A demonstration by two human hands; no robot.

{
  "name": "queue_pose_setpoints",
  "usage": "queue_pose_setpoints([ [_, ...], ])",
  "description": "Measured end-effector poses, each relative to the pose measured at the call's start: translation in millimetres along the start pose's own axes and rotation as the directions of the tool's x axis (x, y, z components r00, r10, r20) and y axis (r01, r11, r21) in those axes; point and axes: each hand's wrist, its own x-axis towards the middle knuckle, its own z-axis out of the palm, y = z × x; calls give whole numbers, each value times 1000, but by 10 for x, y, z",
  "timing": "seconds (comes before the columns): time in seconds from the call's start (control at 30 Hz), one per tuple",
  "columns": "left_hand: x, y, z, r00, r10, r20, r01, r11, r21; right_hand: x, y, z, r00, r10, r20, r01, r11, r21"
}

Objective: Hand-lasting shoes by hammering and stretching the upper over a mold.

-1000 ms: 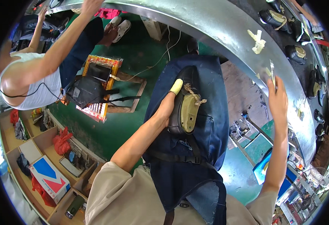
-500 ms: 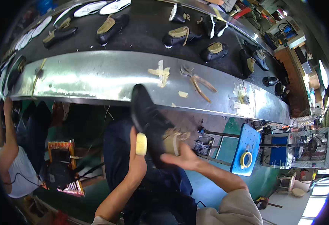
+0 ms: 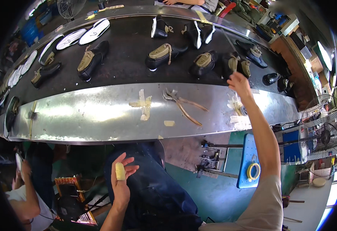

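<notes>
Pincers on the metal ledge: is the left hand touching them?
No, the pincers lie on the metal ledge, well apart from the open left hand.

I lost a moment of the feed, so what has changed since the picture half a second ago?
The black shoe held over the lap has moved forward and right, to the dark work surface. The right hand reaches out at its near end; whether it still grips is unclear. The left hand has let go and is open and empty over the lap. The pliers still lie on the metal rim.
</notes>
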Motion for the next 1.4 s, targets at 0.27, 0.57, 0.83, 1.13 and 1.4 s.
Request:
queue_pose_setpoints([
  [0.27, 795, 472, -847, 865, 497, -75, -379, 744, 550, -590, -657, 896, 888, -426, 173, 459, 834, -304],
  [0.57, 1813, 728, -1328, 828, 560, -27, -76, 159, 984, 826, -1150, 2349, 765, -566, 306, 642, 640, -422],
  [0.83, 1798, 802, -1304, 815, 575, -68, -59, 199, 978, 2365, -1204, 3250, 972, -71, 222, 205, 714, -670],
  [1.13, 1832, 732, -1319, 802, 592, -81, -67, 223, 973, 1250, -1690, 3041, 796, -496, 347, 443, 89, -892],
  [1.4, 1695, 572, -1306, 841, 537, -68, -230, 468, 853, -1137, -2002, 2825, 251, -856, 452, 953, 136, -271],
])
